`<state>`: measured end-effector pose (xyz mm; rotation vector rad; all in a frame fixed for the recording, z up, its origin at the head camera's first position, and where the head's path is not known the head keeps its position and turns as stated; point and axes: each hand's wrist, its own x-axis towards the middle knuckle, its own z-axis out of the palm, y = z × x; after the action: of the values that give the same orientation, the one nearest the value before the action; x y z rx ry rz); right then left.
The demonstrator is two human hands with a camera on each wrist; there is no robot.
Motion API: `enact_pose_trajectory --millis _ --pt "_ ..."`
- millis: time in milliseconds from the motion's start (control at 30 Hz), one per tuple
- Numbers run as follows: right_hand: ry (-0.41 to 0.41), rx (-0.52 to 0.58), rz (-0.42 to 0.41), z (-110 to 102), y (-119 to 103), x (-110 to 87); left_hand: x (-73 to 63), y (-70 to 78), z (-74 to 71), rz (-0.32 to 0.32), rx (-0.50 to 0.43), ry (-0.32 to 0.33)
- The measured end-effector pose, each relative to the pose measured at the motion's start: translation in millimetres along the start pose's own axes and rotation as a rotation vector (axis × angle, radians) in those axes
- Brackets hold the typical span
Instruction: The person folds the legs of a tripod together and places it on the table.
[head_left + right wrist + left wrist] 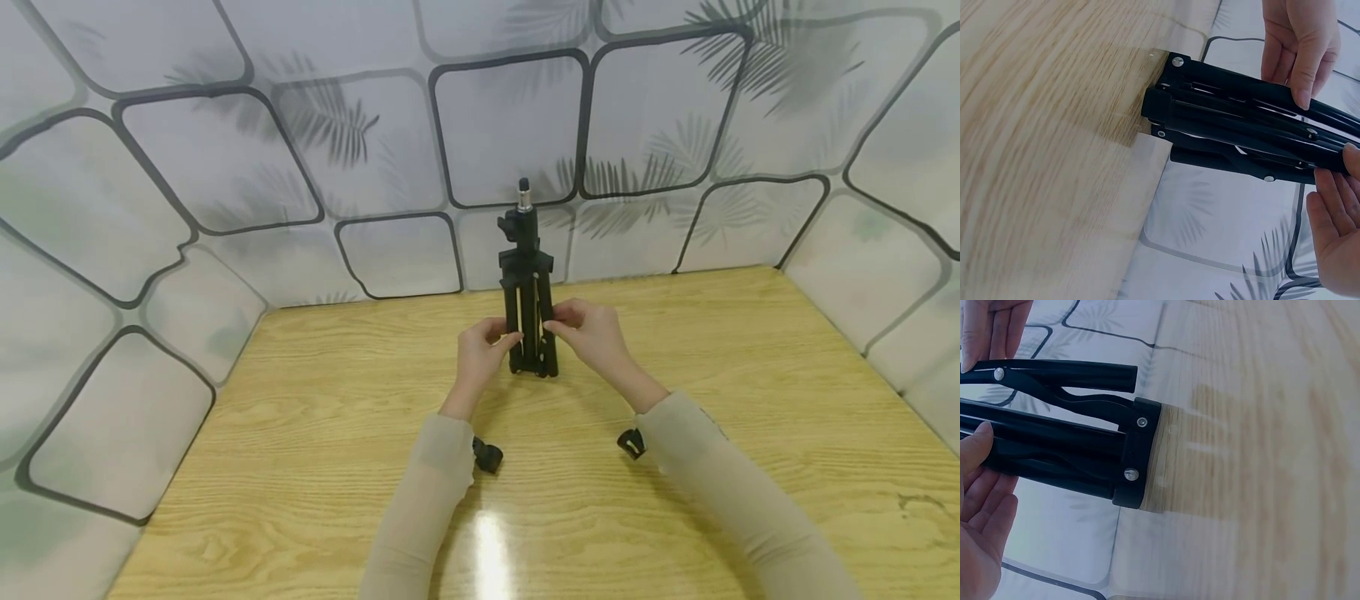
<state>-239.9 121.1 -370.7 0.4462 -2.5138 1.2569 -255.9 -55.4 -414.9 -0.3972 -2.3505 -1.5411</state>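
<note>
With black tripod [528, 268] upright on the worktop [322, 417] between left hand [480, 354] and right hand [596, 337], legs [512, 304] in pinch of both.

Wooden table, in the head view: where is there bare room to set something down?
Bare: the table between left sleeve and patterned backdrop on the left, and between right sleeve and backdrop on the right. Crowded: the middle, where left hand and right hand hold the black tripod.

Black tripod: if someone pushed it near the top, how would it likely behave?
The black tripod would probably tip, being tall with its legs folded close. It looks stiff along those straight tubes. The legs might swing outward, since riveted links join them to the lower bracket.
</note>
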Motion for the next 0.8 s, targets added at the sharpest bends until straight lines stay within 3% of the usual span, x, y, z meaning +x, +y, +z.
enact_pose_trajectory --millis 800 --pt "0.029 0.038 -0.015 2.7 0.1 2.6 0.7 0.1 0.5 0.012 0.004 0.006"
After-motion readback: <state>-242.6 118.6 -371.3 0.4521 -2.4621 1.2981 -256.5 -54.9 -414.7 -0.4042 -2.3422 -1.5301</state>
